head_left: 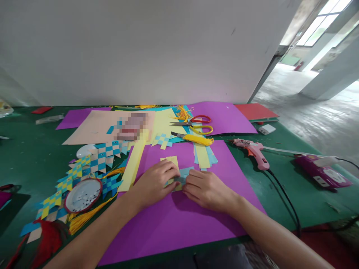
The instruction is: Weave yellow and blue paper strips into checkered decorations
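Note:
Over a purple sheet of paper, my left hand and my right hand meet with fingers curled on small crossed paper strips. Pale yellow strips run away from me under the left fingertips. Between the hands lies a light blue strip, its right end pinched by the right fingers. How the strips cross is partly hidden behind my fingers. Just beyond sits a small woven blue and yellow piece. A long yellow paper strip rests left of the left hand.
Behind the hands are a yellow utility knife and scissors. A pink glue gun with a cord lies right, near a purple power strip. Woven fish shapes, a round dish and a yellow tassel crowd the left.

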`<state>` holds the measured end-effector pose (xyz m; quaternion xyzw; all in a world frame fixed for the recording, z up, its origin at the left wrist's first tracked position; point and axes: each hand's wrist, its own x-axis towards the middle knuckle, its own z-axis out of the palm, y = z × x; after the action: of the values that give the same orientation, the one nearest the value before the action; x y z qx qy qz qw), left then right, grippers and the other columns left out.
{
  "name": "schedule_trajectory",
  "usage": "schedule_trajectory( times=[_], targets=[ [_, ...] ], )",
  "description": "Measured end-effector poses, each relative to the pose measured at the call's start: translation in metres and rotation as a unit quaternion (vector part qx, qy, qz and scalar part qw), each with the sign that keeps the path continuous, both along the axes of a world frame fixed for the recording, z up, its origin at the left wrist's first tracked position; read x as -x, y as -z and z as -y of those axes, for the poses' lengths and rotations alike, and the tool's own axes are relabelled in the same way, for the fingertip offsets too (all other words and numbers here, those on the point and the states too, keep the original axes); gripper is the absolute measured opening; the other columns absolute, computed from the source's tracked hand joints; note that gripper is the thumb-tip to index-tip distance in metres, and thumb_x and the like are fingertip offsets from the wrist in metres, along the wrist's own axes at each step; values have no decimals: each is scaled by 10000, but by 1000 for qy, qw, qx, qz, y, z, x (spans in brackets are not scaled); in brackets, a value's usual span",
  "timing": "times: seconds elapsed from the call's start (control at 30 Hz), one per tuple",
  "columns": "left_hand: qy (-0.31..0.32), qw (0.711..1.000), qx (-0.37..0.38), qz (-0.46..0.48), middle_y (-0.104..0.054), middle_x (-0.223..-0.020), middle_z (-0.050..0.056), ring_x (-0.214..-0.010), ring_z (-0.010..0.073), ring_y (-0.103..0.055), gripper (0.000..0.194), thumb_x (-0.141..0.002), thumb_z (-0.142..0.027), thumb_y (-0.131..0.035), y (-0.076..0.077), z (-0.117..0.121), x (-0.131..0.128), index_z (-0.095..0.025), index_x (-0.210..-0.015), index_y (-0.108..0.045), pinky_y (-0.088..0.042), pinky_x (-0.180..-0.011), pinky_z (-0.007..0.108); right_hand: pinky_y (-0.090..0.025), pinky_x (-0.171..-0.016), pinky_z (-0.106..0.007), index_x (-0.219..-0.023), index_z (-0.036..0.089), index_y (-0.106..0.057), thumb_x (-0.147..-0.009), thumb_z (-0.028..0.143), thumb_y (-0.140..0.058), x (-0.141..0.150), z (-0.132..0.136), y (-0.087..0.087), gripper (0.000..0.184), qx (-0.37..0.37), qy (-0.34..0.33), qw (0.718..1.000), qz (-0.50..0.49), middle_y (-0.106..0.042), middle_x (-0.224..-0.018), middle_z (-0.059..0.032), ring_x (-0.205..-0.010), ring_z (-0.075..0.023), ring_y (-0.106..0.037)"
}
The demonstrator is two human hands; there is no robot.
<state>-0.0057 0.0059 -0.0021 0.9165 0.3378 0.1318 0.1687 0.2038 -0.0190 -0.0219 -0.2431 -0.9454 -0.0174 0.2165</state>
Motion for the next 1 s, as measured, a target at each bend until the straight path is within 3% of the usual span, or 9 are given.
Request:
schedule_trajectory(
  times=[0.1,0.2,0.27,0.37,0.5,0.57,0.63,0.83,1.0],
  targets=[
    [0,1000,-4,8,-620,-981,64,-964,218,-557,148,-908,-257,-506,2,0,1,-184,-958,-625,-398,-975,401,-383,-568,-293,-717,180,-575,-875,102,-473,2,1,0,204,0,10,1000,-19,-582,-697,-46,-692,-177,-516],
    [0,1000,-8,18,-628,-984,64,-966,220,-565,145,-898,-257,-523,2,-1,1,-196,-974,-630,-416,-951,396,-413,-625,-285,-745,188,-554,-818,96,-488,-1,1,-6,134,91,66,985,-128,-563,-711,-36,-704,-167,-514],
    [0,1000,-8,21,-634,-980,63,-956,221,-572,146,-890,-257,-534,2,-1,1,-198,-977,-635,-428,-932,395,-409,-612,-269,-753,195,-537,-787,91,-493,-6,-1,-11,118,169,127,952,-221,-541,-703,-15,-674,-148,-500],
    [0,1000,-7,16,-639,-995,62,-962,218,-577,162,-897,-269,-529,1,-1,2,-198,-994,-637,-422,-944,395,-356,-523,-232,-728,201,-507,-798,137,-491,-16,-5,-19,96,289,211,850,-387,-502,-674,16,-581,-110,-447],
    [-9,999,-37,-9,-645,-1036,73,-1016,236,-574,232,-913,-333,-518,5,0,0,-192,-1073,-613,-415,-966,407,-269,-449,-217,-648,204,-437,-867,277,-466,-25,-13,-27,233,394,215,676,-585,-424,-568,47,-494,-92,-382],
    [-14,997,-69,-23,-648,-1041,89,-1024,255,-573,288,-918,-366,-508,8,1,-2,-180,-1119,-597,-438,-935,418,-261,-441,-219,-642,199,-447,-896,347,-447,-27,-15,-28,294,416,227,643,-602,-435,-539,45,-478,-91,-393],
    [-14,994,-99,-34,-654,-1037,104,-1018,268,-577,323,-929,-379,-482,9,2,-4,-167,-1148,-588,-460,-897,422,-276,-443,-219,-693,193,-507,-895,381,-467,-26,-16,-26,278,422,243,667,-563,-479,-550,37,-489,-95,-427],
    [0,990,-131,-56,-673,-993,119,-940,266,-607,344,-958,-363,-420,8,3,-4,-137,-1152,-593,-490,-812,398,-397,-573,-252,-884,196,-630,-863,307,-540,-19,-13,-17,145,368,275,822,-337,-642,-766,-11,-649,-134,-557],
    [1,986,-157,-60,-684,-960,107,-906,252,-620,318,-965,-322,-407,6,4,-4,-136,-1137,-599,-498,-792,378,-401,-612,-258,-957,203,-651,-896,283,-518,-17,-10,-15,167,299,274,882,-240,-657,-806,-18,-685,-143,-562]
  ],
)
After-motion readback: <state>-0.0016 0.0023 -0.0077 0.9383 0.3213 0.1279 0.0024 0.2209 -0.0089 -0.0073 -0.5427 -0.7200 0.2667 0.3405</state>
